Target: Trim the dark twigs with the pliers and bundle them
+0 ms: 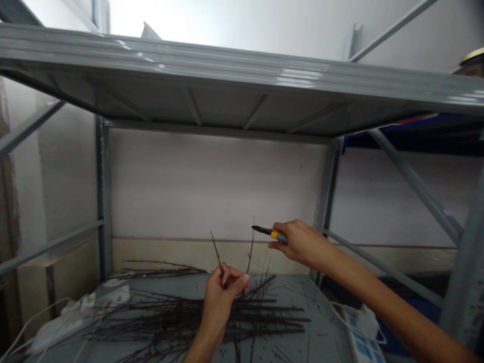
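My left hand point(223, 290) is closed around thin dark twigs above the shelf. One twig point(250, 252) rises nearly upright from my fingertips, with small buds or side stubs along it. A shorter twig point(215, 247) leans up to the left from the same hand. My right hand point(297, 242) grips pruning shears point(278, 235) with a yellow and grey handle. Their dark jaws are at the upper part of the upright twig; whether they are closed on it is too small to tell. Beneath my left hand lies a spread bundle of dark branches point(170, 317).
A grey metal shelf board point(242, 68) spans overhead, with posts and braces at both sides. White power strips lie at the left point(79, 317) and the right point(363, 338), with cords. Small twig scraps litter the lower shelf surface point(317, 317). A wall point(215, 186) stands behind.
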`<act>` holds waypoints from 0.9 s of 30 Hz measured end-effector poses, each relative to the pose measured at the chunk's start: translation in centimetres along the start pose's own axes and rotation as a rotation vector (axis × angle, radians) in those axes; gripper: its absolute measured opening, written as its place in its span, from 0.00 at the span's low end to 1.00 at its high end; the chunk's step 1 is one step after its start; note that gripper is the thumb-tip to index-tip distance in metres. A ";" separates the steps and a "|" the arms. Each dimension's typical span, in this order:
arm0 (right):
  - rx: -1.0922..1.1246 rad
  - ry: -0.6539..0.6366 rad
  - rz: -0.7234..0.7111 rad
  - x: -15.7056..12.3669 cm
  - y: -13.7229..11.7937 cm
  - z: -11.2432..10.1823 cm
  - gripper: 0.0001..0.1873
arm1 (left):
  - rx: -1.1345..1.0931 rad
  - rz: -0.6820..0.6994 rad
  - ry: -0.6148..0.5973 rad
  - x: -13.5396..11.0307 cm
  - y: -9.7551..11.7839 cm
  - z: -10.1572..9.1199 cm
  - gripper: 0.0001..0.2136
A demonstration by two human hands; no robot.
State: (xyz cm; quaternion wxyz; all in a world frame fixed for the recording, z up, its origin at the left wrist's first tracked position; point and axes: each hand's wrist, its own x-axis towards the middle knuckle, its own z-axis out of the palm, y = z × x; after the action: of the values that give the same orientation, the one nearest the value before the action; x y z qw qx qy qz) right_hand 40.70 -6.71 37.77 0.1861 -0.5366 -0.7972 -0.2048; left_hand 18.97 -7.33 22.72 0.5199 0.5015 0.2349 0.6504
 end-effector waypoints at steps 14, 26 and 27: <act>0.249 -0.101 0.016 1.1 0.6 2.9 0.16 | -0.024 -0.006 0.027 0.0 -0.1 -0.5 0.22; 0.505 -0.287 0.007 1.5 0.3 1.1 0.15 | 0.007 -0.005 0.021 0.3 -0.2 -0.5 0.22; 0.517 -0.292 0.006 1.5 0.4 1.1 0.15 | 0.001 -0.009 0.024 0.3 -0.3 -0.5 0.22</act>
State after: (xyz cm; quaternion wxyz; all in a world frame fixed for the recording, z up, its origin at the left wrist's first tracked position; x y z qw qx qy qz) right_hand 40.40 -4.81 37.66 0.2005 -0.4974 -0.8397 0.0850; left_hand 18.68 -6.84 22.43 0.5196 0.4931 0.2436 0.6538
